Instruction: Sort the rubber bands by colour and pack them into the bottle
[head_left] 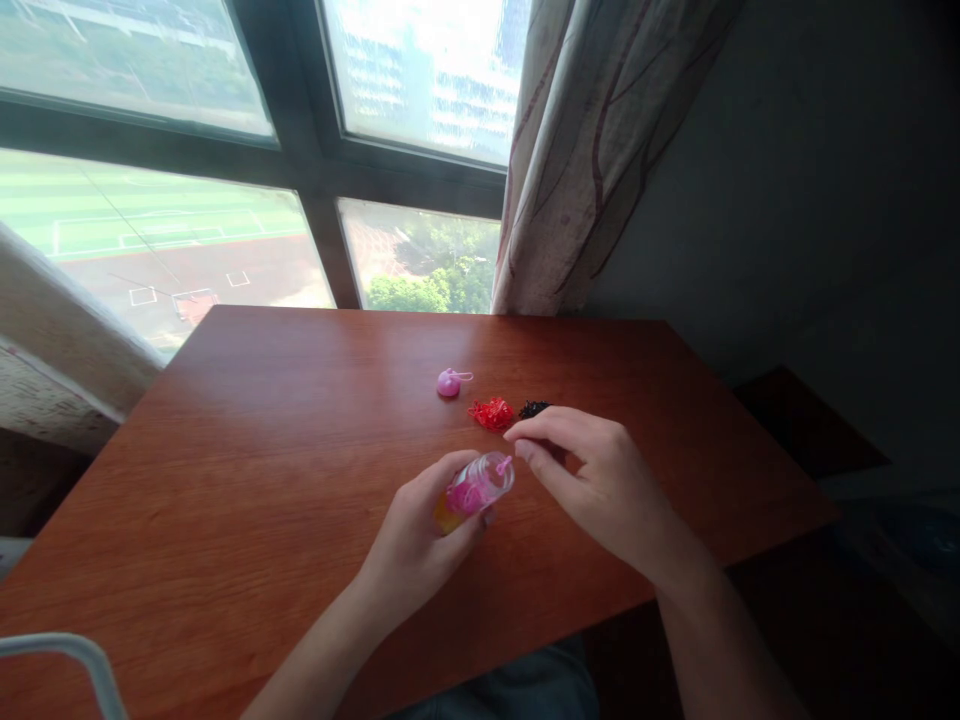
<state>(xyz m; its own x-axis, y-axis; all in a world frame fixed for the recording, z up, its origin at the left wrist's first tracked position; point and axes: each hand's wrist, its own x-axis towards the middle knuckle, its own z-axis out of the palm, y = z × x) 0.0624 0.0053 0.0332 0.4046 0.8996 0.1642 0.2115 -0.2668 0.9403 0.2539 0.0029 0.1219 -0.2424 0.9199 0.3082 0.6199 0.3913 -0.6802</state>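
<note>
My left hand (420, 530) wraps round a small clear bottle (484, 475), tilted with its open mouth to the upper right. Inside the bottle are pink bands (466, 497), with yellow ones lower down; a bit of pink pokes out at the mouth. Just right of the mouth is my right hand (592, 475), thumb and forefinger brought close together in a pinch. Whether anything sits between those fingertips is too small to see. Beyond the hands lie a pile of red bands (492, 413) and a black pile (534, 408), the latter partly hidden by my right hand.
A round pink cap-like piece (448, 383) with a thin loop rests farther back on the brown wooden table (300, 450). A window and a curtain (577, 150) stand behind the table. A pale curved bar (67, 645) shows at the lower left.
</note>
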